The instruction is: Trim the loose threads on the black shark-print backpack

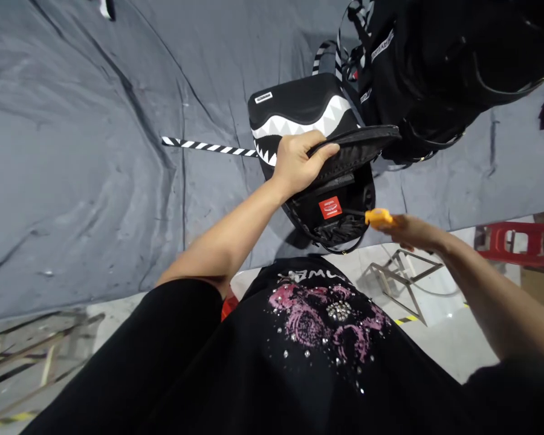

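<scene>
A black bag (294, 103) with a white shark-mouth print lies on the grey cloth in front of me, its zipped opening facing my body. My left hand (301, 157) grips the raised edge of the opening, thumb on top, holding it up. Inside, a red label (330, 208) shows against the black lining. From the right, my right hand (405, 231) is closed around an orange-handled tool (378, 217). The tool's thin dark end points into the opening, beside the label. Its exact kind is unclear.
More black bags (417, 72) stand piled at the upper right. A black-and-white striped strap (208, 146) stretches left over the grey cloth (72, 181). Below the table edge are a red plastic stool (521, 243) and a metal frame (403, 275) on the floor.
</scene>
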